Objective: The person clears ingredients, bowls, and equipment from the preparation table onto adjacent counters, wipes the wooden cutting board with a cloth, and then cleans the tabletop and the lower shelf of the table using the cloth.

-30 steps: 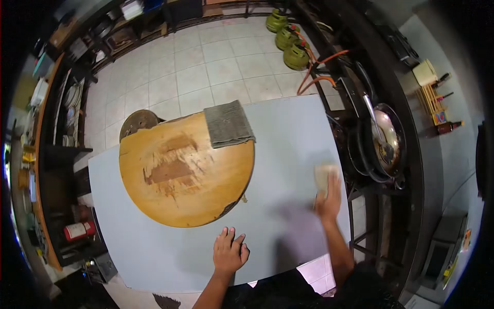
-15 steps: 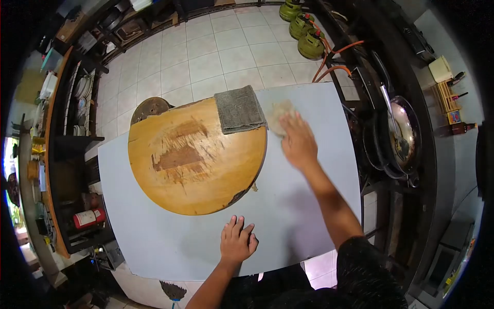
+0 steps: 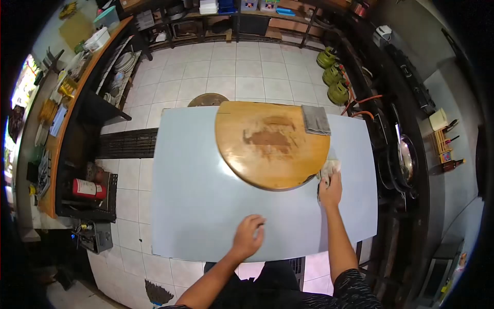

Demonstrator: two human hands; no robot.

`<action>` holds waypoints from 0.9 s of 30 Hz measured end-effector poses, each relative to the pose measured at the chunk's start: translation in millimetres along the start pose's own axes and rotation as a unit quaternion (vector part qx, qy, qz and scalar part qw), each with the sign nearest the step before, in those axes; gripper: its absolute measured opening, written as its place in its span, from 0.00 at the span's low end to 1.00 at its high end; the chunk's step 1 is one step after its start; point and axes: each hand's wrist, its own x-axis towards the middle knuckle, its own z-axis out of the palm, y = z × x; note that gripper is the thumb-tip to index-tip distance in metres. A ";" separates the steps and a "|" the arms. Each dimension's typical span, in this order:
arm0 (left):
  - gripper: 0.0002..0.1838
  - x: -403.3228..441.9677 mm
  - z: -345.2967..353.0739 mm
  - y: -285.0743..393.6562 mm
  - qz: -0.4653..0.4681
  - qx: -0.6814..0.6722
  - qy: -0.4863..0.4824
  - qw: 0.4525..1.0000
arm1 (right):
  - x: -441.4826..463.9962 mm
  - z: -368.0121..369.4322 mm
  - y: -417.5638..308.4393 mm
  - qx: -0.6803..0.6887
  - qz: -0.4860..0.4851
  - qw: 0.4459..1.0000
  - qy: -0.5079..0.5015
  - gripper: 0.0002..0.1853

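My right hand [image 3: 331, 192] grips a pale, crumpled cloth [image 3: 332, 166] against the light grey tabletop [image 3: 188, 211], beside the lower right edge of a round wooden board [image 3: 234, 147]. Dark scrape marks and a worn brown patch show at the board's middle. On its upper right edge lies a folded grey cloth [image 3: 316, 120], away from both hands. Nearer to me, my left hand [image 3: 248, 237] is over the front of the tabletop, its fingers loosely curled, the thumb apart and nothing held.
To the right stands a dark stove counter with a wok [image 3: 406, 159]. Green gas cylinders [image 3: 333, 75] with orange hoses sit at the back right. A round brown stool [image 3: 208, 99] shows behind the table. Shelves line the left, with a red container [image 3: 88, 189] on one.
My right hand has come back toward me with the pale cloth, from beside the folded cloth to the board's lower right. My left hand has curled its fingers. The view has shifted.
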 end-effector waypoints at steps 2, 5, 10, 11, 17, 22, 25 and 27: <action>0.11 -33.5 -66.4 -25.5 -0.007 0.046 0.016 0.999 | -36.6 17.7 -24.2 -0.044 -0.021 0.997 0.056 0.18; 0.12 -70.4 -149.2 -44.9 -0.049 0.084 0.036 0.995 | -94.3 39.1 -85.7 -0.082 0.015 0.994 0.063 0.20; 0.15 -86.9 -226.9 -70.0 -0.091 0.250 0.115 0.957 | -156.3 88.9 -175.0 -0.036 0.039 0.995 0.084 0.21; 0.15 -87.4 -234.1 -74.3 -0.089 0.246 0.118 0.958 | -164.2 96.4 -190.9 -0.032 0.037 0.997 0.062 0.23; 0.20 -94.2 -245.7 -100.0 -0.111 0.344 0.094 0.928 | -177.9 151.5 -269.7 -0.066 -0.028 0.997 0.000 0.31; 0.23 -96.1 -246.6 -95.0 -0.123 0.342 0.082 0.928 | -148.6 197.1 -328.8 -0.048 0.009 0.997 -0.054 0.33; 0.23 -96.0 -245.2 -93.0 -0.125 0.340 0.069 0.929 | -121.1 230.3 -357.0 -0.051 0.030 0.996 -0.069 0.33; 0.23 -98.3 -242.1 -95.4 -0.126 0.341 0.070 0.929 | -95.8 249.7 -376.4 -0.049 0.042 0.995 -0.074 0.33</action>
